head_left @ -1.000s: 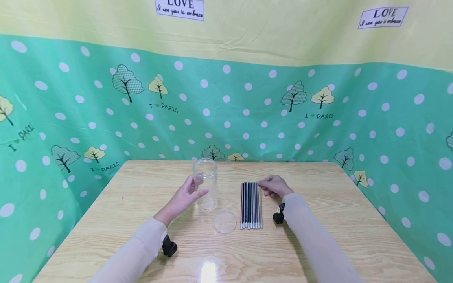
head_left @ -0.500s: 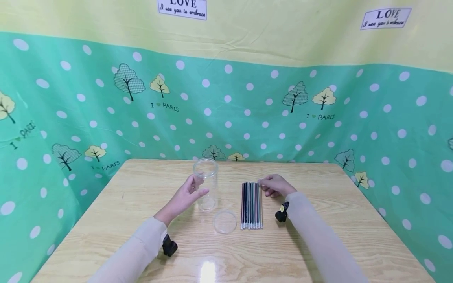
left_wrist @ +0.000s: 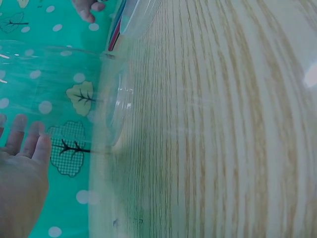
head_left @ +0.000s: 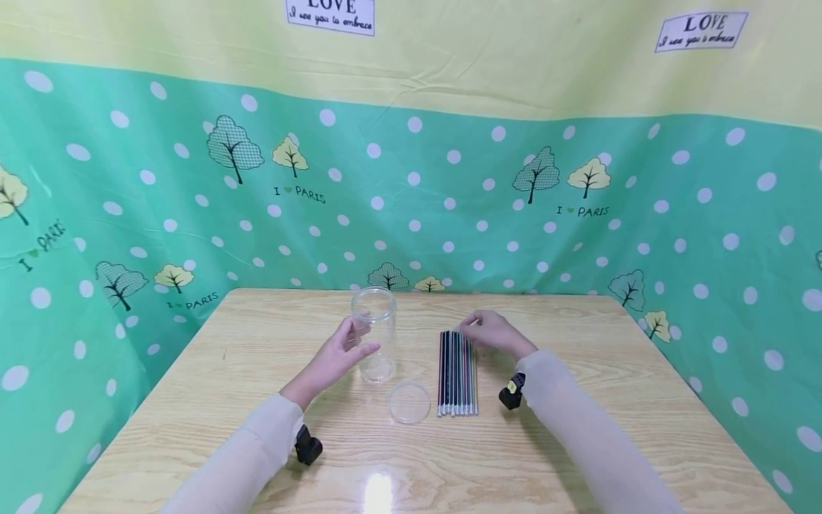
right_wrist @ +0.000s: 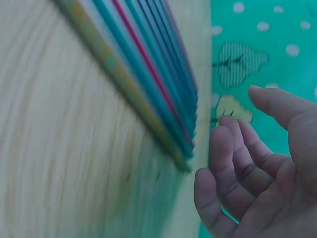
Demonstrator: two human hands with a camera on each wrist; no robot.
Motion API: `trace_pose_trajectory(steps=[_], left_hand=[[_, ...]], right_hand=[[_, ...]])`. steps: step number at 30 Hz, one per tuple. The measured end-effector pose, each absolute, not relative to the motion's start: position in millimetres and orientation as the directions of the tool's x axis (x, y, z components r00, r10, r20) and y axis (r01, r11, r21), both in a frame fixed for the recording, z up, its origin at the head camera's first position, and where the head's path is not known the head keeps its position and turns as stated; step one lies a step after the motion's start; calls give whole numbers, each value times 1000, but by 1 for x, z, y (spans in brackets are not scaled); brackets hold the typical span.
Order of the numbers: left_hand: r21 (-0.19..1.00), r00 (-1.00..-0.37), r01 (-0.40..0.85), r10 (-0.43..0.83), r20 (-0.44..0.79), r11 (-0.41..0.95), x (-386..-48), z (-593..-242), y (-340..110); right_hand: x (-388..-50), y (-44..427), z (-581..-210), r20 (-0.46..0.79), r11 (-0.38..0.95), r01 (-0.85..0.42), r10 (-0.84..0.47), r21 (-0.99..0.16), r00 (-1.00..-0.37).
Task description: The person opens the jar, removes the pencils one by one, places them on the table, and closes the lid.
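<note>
A clear, lidless jar [head_left: 379,335] stands upright on the table, left of the middle. My left hand [head_left: 335,360] holds its side, the fingers behind and the thumb in front; the left wrist view shows the fingertips against the transparent wall [left_wrist: 64,74]. To the right lies a flat row of several pencils [head_left: 457,375], dark, teal, pink and yellowish, with their eraser ends nearest me. My right hand [head_left: 494,334] is above the far end of the row. In the right wrist view its loosely bent fingers [right_wrist: 223,153] hold nothing and appear apart from the pencils.
A round clear lid [head_left: 408,402] lies flat between the jar and the pencils, closer to me. The wooden table [head_left: 257,357] ends at a green polka-dot cloth [head_left: 411,200] behind and on both sides. Each wrist bears a small black camera.
My right hand has moved slightly left, from beside the right edge of the pencil row to above its far end. The left hand, jar and lid stay put.
</note>
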State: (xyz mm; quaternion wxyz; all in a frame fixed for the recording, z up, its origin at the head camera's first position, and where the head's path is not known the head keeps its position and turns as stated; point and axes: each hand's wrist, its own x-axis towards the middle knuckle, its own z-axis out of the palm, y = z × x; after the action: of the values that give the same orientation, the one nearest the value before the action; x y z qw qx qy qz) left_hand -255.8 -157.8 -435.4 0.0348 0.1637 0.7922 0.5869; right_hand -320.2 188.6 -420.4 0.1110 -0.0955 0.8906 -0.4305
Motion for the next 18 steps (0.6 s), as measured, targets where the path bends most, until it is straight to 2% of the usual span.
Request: trace_pose_trajectory(steps=[11, 18], left_hand=[[943, -946, 210, 296, 130, 257, -256, -436, -157], [937, -943, 223, 302, 139, 267, -256, -436, -158]], right_hand=[[-299, 147, -409, -55, 636, -236, -403, -734, -913], [-284, 129, -413, -15, 608, -388, -550, -693, -835]])
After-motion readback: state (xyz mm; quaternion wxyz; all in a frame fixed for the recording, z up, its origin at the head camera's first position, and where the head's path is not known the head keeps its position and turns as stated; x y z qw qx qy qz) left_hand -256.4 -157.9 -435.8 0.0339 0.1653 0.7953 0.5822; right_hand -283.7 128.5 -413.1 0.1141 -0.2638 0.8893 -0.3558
